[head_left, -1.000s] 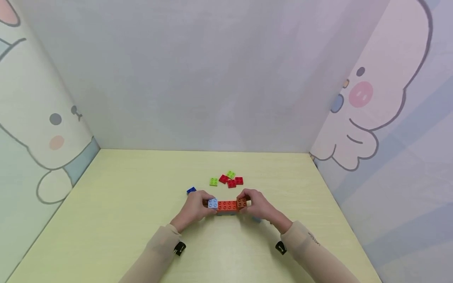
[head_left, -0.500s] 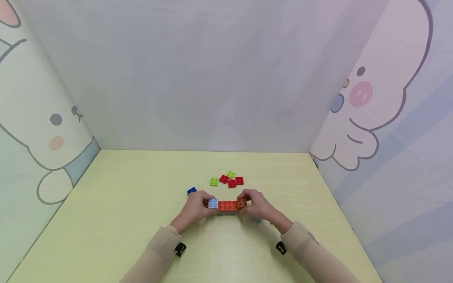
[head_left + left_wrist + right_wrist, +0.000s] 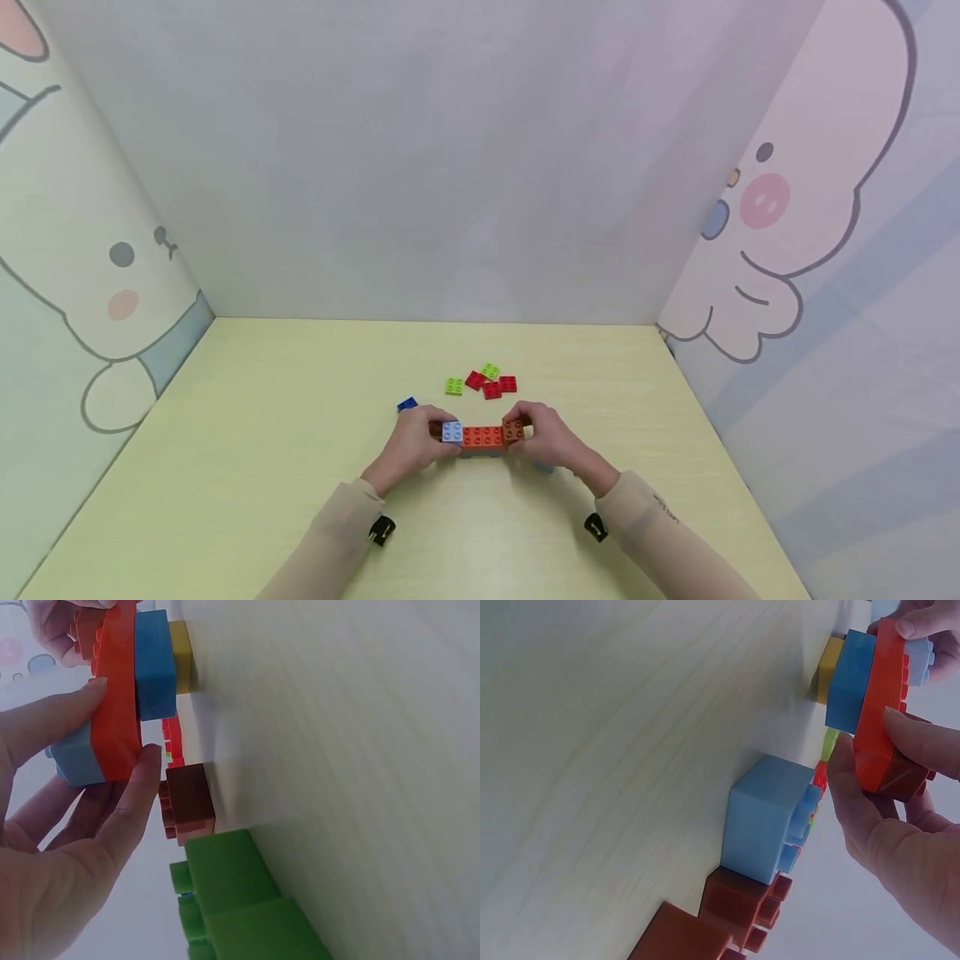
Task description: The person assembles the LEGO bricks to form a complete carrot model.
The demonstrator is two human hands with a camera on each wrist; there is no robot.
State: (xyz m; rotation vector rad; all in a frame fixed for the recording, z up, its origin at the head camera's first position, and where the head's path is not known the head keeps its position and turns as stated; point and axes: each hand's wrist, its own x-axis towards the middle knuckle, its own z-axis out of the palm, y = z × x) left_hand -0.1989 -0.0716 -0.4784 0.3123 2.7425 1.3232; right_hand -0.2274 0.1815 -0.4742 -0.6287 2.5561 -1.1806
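Both hands hold one toy brick stack at the front middle of the table. Its long orange-red brick (image 3: 482, 437) carries a light blue brick (image 3: 452, 432) on the left end and a brown brick (image 3: 512, 430) on the right. Under its middle sit a blue brick (image 3: 155, 667) and, lowest, a yellow brick (image 3: 182, 656) at the tabletop. My left hand (image 3: 408, 442) pinches the left end between thumb and fingers, and my right hand (image 3: 553, 439) pinches the right end the same way. The far fingertips are partly hidden.
Beyond the stack lie red bricks (image 3: 492, 390) and lime bricks (image 3: 453, 387). A dark blue brick (image 3: 407, 404) is by the left hand. Near the left wrist stand a brown block (image 3: 187, 799) and green bricks (image 3: 232, 870); near the right, a pale blue block (image 3: 769, 814) and brown blocks (image 3: 739, 904).
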